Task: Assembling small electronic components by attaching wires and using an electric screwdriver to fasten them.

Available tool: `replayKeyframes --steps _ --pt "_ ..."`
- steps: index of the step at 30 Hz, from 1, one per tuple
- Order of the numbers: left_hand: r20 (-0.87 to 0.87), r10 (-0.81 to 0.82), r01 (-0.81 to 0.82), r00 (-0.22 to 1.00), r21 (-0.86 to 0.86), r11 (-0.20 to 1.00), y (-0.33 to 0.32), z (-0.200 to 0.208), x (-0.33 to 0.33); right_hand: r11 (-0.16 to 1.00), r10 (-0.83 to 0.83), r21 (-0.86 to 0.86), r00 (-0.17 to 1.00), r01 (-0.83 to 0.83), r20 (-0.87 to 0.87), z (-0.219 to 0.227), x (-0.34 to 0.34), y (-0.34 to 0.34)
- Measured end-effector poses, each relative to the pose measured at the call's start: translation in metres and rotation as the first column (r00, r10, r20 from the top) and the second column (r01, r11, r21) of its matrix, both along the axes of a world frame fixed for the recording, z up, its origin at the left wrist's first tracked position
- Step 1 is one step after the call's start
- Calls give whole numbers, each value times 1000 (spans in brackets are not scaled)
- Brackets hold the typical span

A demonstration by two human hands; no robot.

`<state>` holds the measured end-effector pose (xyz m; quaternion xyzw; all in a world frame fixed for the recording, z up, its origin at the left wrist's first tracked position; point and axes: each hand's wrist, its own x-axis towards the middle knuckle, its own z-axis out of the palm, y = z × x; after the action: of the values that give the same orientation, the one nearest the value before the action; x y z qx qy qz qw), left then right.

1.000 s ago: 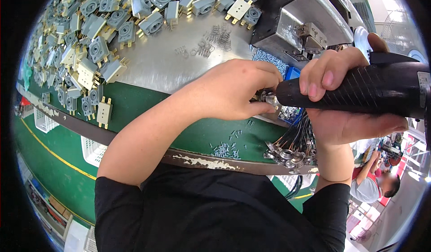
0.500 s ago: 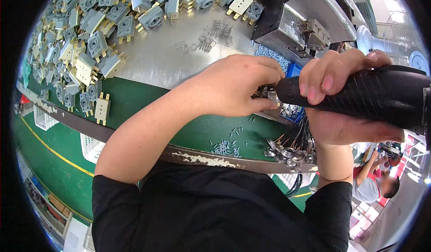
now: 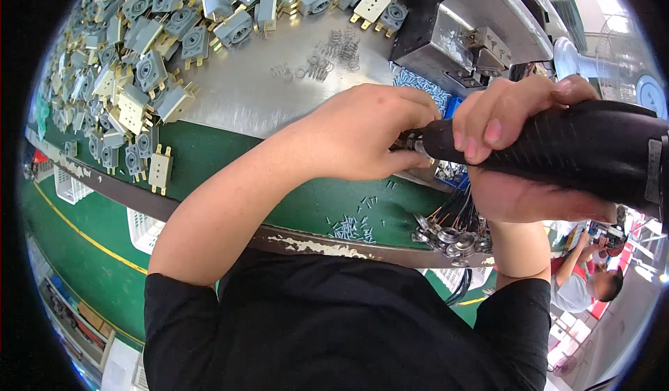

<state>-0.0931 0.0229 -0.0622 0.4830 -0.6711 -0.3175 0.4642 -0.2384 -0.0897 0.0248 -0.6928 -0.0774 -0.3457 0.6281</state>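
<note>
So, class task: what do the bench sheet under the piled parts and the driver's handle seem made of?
Bench sheet: apparently brushed metal, grey with a dull sheen. Driver's handle in the right hand: probably black textured plastic or rubber, matte with fine ribbing.

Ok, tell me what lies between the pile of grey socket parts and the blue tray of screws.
In the head view, small wire springs lie scattered on the bare metal tabletop between the grey socket parts and the blue tray of screws.

Black short-sleeved tee, forearms & hands [image 3: 369, 136] bare, no gloves.
</note>
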Motion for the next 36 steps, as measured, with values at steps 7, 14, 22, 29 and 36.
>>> replayKeyframes --steps 7,14,22,29,36 --pt "63 -18 20 998 -33 999 -1 8 3 992 -76 98 996 80 -43 32 -9 -16" --pt "39 -19 28 999 -230 973 0 4 -2 848 -503 19 815 530 -289 48 -18 -15" --pt "44 22 -6 999 -328 945 3 8 -15 904 -424 -259 798 341 -429 52 -47 -16" --pt "60 55 -35 997 -304 952 11 11 -25 711 -613 -702 522 36 -594 79 -73 -4" --pt "106 33 -2 994 -286 958 8 13 -28 730 -384 -611 555 -308 -738 43 -84 9"
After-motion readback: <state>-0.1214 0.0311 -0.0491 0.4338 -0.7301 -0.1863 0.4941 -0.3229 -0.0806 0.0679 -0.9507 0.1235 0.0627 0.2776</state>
